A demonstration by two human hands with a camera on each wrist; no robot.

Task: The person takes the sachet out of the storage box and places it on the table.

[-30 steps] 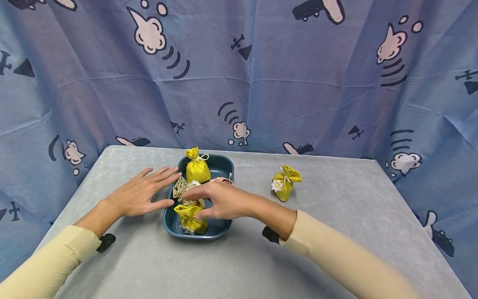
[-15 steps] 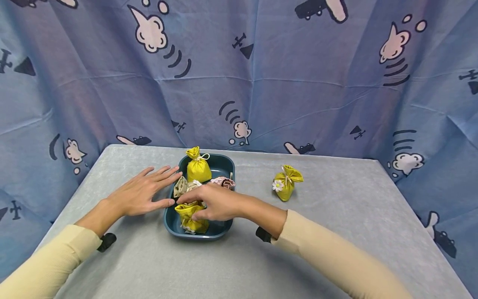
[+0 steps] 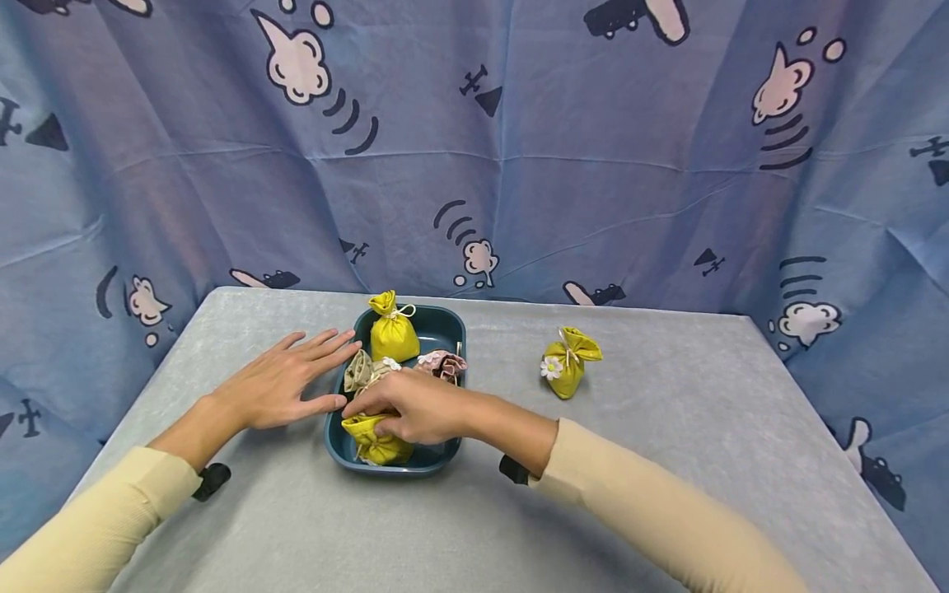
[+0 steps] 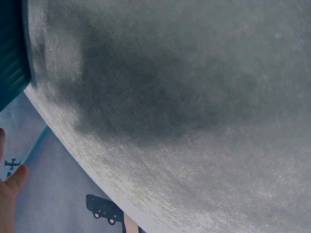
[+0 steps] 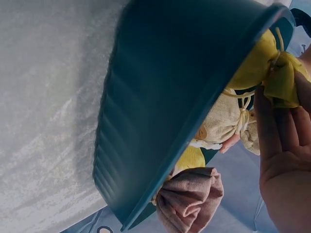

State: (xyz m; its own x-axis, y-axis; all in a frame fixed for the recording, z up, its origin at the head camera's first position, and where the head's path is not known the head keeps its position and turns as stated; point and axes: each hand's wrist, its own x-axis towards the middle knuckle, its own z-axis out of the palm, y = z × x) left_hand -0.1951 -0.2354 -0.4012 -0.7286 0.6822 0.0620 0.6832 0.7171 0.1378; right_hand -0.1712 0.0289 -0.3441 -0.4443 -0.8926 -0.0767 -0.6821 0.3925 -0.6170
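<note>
Grey table [image 3: 667, 478]: front pouch [image 3: 378, 450] gripped

Right hand [image 3: 418, 407], lower centre-left of the frame, has newly closed, pinching the pouch's neck inside the tray [image 3: 389, 472]; purchase judged gained. Left hand [image 3: 285, 385] spread, unmoved, at the tray's left rim.

No text, label, brand, number or sign can be read.

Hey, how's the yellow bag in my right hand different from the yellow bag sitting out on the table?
The held bag is in the blue tray; the table bag is outside it. Your right hand pinches the held bag near its neck; the table bag is untouched. In the head view, the held bag's top leans left, the table bag's right. Both are yellow and tied at the neck.
</note>
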